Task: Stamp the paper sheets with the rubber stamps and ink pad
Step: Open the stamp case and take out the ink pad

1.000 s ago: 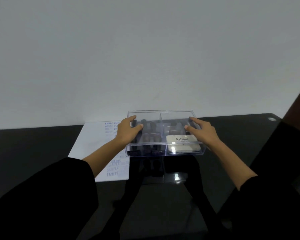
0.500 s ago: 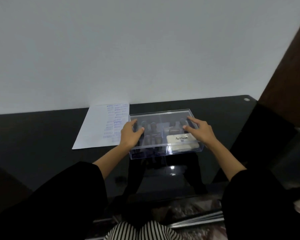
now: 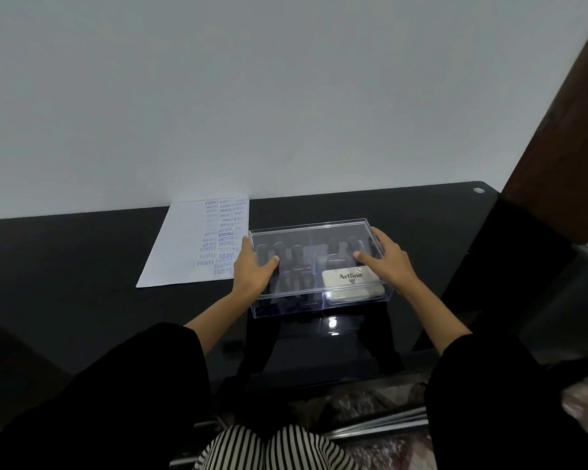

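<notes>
A clear plastic box [image 3: 308, 228] with a lid sits on the black table. Inside, several dark rubber stamps [image 3: 297, 257] fill the left part and a white Artline ink pad [image 3: 352, 283] lies front right. My left hand [image 3: 252, 268] grips the box's left end, thumb on the lid. At the right end, my right hand [image 3: 389, 264] holds it the same way. A white paper sheet [image 3: 180, 249], stamped with blue words along its right side, lies just left of the box.
The glossy black table [image 3: 65, 283] runs to a white wall behind. A dark wooden post [image 3: 557, 130] stands at the right. The table's right edge drops off near my right arm. My striped lap shows below the front edge.
The view has pulled back and tilted down. The box, which overlapped the paper a second ago, now lies just right of it. Both hands keep their hold on its ends.
</notes>
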Demonstrator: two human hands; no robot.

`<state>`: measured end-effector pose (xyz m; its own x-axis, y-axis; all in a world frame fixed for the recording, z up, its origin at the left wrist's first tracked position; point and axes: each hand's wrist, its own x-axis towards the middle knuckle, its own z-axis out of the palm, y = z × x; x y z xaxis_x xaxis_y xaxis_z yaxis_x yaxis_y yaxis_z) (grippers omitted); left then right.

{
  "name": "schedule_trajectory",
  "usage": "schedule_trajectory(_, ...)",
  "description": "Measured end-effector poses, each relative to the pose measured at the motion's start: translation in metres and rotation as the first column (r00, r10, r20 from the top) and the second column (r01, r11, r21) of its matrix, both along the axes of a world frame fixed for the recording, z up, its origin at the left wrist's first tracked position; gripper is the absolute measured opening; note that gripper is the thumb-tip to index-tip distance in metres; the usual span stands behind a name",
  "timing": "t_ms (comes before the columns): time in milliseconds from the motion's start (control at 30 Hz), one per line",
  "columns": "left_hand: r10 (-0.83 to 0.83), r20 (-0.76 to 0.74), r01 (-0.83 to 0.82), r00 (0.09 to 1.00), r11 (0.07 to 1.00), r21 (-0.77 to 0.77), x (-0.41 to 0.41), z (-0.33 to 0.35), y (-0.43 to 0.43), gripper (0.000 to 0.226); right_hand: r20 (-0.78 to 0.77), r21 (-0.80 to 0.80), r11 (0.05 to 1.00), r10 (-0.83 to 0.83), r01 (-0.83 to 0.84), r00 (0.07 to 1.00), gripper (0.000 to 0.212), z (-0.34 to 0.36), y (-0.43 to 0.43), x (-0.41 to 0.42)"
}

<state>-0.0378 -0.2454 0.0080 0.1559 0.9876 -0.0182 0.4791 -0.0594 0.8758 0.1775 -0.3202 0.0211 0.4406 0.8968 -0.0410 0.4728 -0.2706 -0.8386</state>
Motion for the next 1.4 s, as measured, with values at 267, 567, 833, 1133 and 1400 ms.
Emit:
schedule_trajectory(267,0.004,-0.011,-0.005,1.000,1.000,-0.023,-0.003,-0.011,0.003,0.068,0.034,-0.048,0.998,-0.040,0.042,0.999,0.060,-0.017,0.005,0.005)
schedule_trajectory(567,-0.023,-0.062,0.024,0.998,1.000,0.010,-0.001,-0.004,0.005,0.056,0.022,0.008,1.000,0.009,-0.009,1.000,0.040,-0.022,0.012,0.009)
schedule_trajectory(833,-0.029,-0.031,0.032,0.999,0.995,0.096,0.002,0.018,0.014,0.053,0.054,0.068,0.997,-0.038,0.034,0.998,0.047,-0.013,0.032,0.024)
schedule_trajectory(1133,-0.039,0.030,0.034,0.999,0.987,0.158,0.009,0.042,0.060,0.051,0.160,0.063,0.996,-0.070,0.061,0.985,0.048,0.006,0.089,0.040)
schedule_trajectory(1400,-0.015,0.017,0.012,1.000,0.985,0.171,0.019,0.018,0.122,0.045,0.224,0.030,0.999,-0.047,0.041,0.974,0.045,-0.014,0.158,0.050)
